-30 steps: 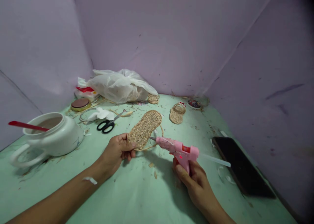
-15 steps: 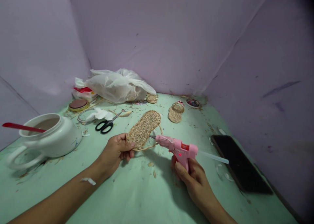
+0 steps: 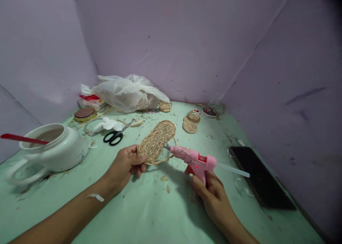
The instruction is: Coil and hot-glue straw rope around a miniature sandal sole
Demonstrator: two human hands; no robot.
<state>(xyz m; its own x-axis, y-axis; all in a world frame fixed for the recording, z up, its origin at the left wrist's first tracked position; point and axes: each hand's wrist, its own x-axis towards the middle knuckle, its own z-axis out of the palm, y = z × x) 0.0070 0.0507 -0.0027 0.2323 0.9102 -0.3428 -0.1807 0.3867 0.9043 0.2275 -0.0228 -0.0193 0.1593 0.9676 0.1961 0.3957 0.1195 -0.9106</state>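
Observation:
My left hand (image 3: 125, 165) pinches the near end of a woven straw sole (image 3: 157, 140), held tilted just above the green table (image 3: 149, 208). A loose straw cord loops off the sole's right edge. My right hand (image 3: 211, 194) grips the handle of a pink glue gun (image 3: 196, 160), whose red light is on. A clear glue stick pokes out of the gun's back. The metal nozzle points left and sits at the sole's right edge, by the cord.
A white ceramic pot (image 3: 53, 148) with a red stick stands at the left. Black scissors (image 3: 115, 135), white tissue, a round tin (image 3: 84, 114) and a plastic bag (image 3: 128, 92) lie behind. A small finished straw sandal (image 3: 191, 123) and a dark phone (image 3: 260, 178) lie right.
The view has shifted slightly; the sole and glue gun stay almost in place, the nozzle still at the sole's right edge.

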